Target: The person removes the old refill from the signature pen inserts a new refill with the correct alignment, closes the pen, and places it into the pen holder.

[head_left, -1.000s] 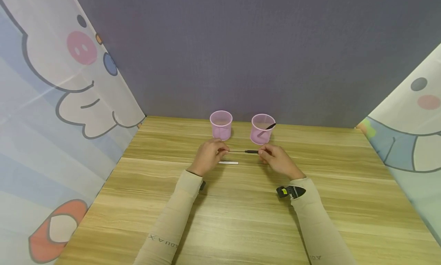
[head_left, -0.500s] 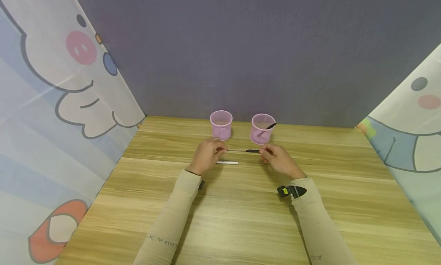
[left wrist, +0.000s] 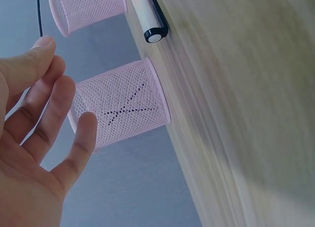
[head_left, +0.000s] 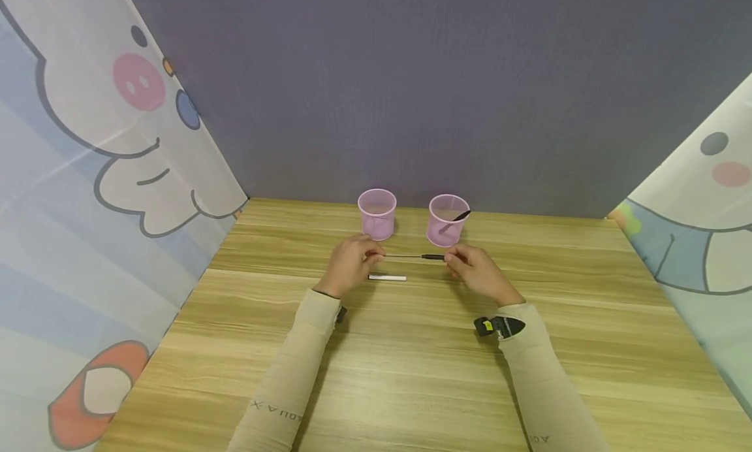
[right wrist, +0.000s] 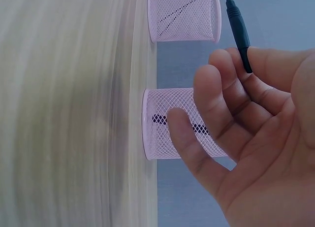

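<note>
Between my hands, a thin tool with a black ridged handle and a slim dark shaft lies level above the table. My left hand pinches the shaft's end between thumb and fingertip; its other fingers are spread loosely in the left wrist view. The handle's end is pinched by my right hand, other fingers loosely bent. A white marker with a black end and clip lies on the table just below the shaft. The exact kind of the tool's tip is hidden by the left fingers.
Two pink mesh pen cups stand behind the hands. Thin dark sticks show through the left cup; a black-handled item leans in the right cup. A grey wall rises behind the wooden table, with cartoon curtains at both sides.
Both hands have drifted slightly apart, the left one leftward, the right one a little to the right with the tool. More of the shaft and of the marker shows.
</note>
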Demonstrator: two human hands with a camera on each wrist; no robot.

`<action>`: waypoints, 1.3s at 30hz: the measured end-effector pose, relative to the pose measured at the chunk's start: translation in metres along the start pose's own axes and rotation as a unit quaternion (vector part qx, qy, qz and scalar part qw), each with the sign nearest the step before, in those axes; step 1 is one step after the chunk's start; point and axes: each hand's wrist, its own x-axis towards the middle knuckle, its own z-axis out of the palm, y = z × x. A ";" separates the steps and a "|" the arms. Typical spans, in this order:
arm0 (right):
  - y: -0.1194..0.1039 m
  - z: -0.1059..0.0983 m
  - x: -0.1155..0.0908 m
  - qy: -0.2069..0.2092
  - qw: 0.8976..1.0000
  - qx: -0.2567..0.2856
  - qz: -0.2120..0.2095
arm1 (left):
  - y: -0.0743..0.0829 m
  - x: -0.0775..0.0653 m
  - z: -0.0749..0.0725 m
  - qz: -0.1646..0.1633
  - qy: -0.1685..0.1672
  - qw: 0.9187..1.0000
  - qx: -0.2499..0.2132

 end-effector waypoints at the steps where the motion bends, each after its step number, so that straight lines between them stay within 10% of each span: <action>1: 0.000 0.000 0.000 0.000 1.000 0.000 0.000 | 0.000 0.000 0.000 -0.001 -0.001 1.000 -0.001; 39: 0.000 0.000 0.001 -0.001 1.000 -0.009 -0.008 | -0.015 -0.002 0.005 -0.016 -0.008 1.000 0.022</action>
